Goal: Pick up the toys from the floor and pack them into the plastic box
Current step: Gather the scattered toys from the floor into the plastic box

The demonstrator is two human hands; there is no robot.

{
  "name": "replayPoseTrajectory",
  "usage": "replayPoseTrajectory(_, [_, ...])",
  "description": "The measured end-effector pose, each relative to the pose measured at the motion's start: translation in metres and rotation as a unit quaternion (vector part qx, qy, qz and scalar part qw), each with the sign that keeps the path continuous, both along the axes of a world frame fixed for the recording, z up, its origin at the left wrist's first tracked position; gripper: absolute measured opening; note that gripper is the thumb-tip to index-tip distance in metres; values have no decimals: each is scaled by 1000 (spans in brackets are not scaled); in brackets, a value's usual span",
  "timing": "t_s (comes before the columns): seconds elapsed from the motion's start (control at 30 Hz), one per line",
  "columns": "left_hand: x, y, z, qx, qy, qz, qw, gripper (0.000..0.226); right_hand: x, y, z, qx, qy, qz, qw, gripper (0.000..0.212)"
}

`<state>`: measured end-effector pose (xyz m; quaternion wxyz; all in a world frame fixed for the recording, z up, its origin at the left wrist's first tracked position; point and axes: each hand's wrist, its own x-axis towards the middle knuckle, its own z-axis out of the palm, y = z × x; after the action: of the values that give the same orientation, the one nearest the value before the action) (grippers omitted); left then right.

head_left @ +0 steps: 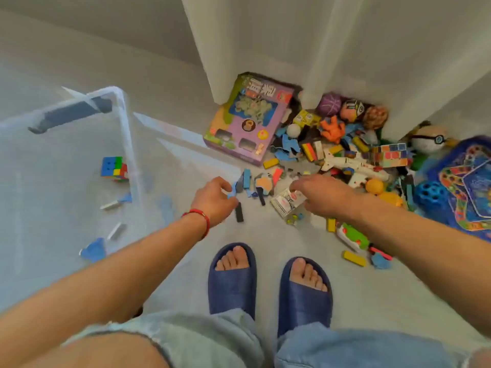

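A clear plastic box (127, 134) stands on the floor at the left, holding a colourful puzzle cube (114, 168) and a few small blue and grey pieces. My left hand (215, 201) reaches over the floor just right of the box and pinches a small blue foam piece (233, 189). My right hand (322, 195) hovers over a clear packet with printed labels (285, 201), fingers curled down onto it. A heap of toys (340, 147) lies beyond both hands, against the curtain.
A purple toy carton (247, 123) leans at the curtain's foot. A blue board game (467, 187) lies at the far right, with a toy gun (353, 235) and yellow blocks (354, 258) near my right forearm. My feet in blue slippers (268, 282) stand on the grey floor.
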<state>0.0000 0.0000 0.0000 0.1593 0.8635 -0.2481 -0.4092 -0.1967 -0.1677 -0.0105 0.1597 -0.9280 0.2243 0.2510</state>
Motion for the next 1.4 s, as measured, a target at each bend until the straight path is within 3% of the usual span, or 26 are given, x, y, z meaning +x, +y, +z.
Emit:
replayPoseTrajectory(0.13, [-21,-3,-66,-10,-161,6,987,47,-8,7,-42,-62,-18,79,995,71])
replayPoseTrajectory(0.3, [-40,7,-110,-13,-228,-8,973,73,-13,-1,-72,-104,-73,78,989,70])
replayPoseTrajectory(0.4, [-40,12,-115,-36,-234,-10,972,65,-7,-10,-79,-88,-85,89,988,73])
replayPoseTrajectory(0.63, [-39,23,-116,-110,-155,84,978,45,-4,-22,-67,-27,-117,90,989,73])
replayPoseTrajectory(0.87, [-44,23,-110,-108,-179,85,974,31,-24,-16,-50,101,-151,-89,979,77])
replayPoseTrajectory(0.93, [-44,23,-107,-108,-184,73,974,22,-24,-13,-42,173,-153,-184,956,79])
replayPoseTrajectory(1.0, [-41,24,-107,-101,-189,53,975,20,-21,-9,-34,291,-143,-274,905,74])
replayPoseTrajectory(1.13, [-37,21,-105,-51,-195,-16,979,30,-19,4,-24,524,-120,-358,763,39])
replayPoseTrajectory(1.23, [-37,16,-90,-27,-155,16,987,25,-11,17,-14,640,-108,-420,635,36])
replayPoseTrajectory(1.33, [-38,9,-56,-18,-51,120,991,31,6,18,5,654,-102,-445,604,44])
replayPoseTrajectory(1.4, [-40,8,-23,-52,41,203,977,31,22,17,29,638,-82,-423,639,41])
